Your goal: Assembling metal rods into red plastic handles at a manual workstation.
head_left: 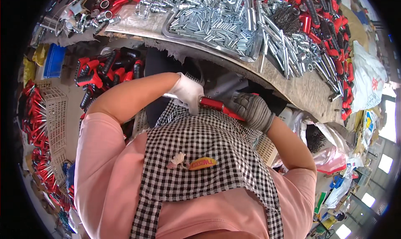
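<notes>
In front of my apron, both hands are on one red tool body [211, 102], a cylinder with a bright metal rod [169, 95] coming out on the left. My left hand [189, 92], in a white glove, is closed round its left end; most of the fingers are hidden. My right hand [254, 110] wears a grey knit glove with a darker palm. Its fingers curl over the red right end, hiding part of it. The tool lies nearly level, tilting down slightly to the right.
Ahead, a worn bench edge [288, 90] carries a metal tray [167, 28] of short pins, loose rods and red-and-black handles [311, 13]. More such handles [94, 74] are heaped under it at left. Plastic crates [56, 113] stand left; a bag [332, 143] hangs open at right.
</notes>
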`<state>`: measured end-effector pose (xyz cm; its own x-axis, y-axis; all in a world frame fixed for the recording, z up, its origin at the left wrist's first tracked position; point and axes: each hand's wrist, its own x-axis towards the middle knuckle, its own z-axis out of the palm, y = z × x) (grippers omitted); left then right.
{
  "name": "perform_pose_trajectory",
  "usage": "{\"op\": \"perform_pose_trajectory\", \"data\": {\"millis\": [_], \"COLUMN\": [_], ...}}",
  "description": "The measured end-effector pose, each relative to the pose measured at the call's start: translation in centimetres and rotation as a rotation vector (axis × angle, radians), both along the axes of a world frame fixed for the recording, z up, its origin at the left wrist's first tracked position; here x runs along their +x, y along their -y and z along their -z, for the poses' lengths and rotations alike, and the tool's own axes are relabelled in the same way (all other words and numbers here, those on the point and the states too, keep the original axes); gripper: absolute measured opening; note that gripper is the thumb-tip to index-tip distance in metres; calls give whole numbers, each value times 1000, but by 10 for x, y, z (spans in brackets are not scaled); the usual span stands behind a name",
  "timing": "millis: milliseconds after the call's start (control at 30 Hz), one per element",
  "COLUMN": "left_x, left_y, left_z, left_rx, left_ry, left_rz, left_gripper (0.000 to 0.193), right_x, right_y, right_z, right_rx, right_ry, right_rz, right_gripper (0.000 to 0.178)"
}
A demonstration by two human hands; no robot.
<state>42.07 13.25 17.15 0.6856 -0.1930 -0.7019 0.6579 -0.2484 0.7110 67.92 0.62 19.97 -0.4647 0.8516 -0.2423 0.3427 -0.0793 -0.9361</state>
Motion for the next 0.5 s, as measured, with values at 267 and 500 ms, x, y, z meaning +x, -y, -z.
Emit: {"op": "perform_pose_trajectory", "data": {"millis": [267, 500], "left_x": [0, 0], "left_y": [18, 11], "left_z": [18, -6], "left_rx": [1302, -57], "left_ry": [710, -19], "left_rz": [-480, -156], "left_gripper": [13, 18], "right_x": [-6, -1], "right_y": [-1, -21], "right_z": [-2, -37], "right_rx": [-670, 912], "right_ry": [-300, 590], "right_rz": [263, -542], "right_gripper": [45, 55]}}
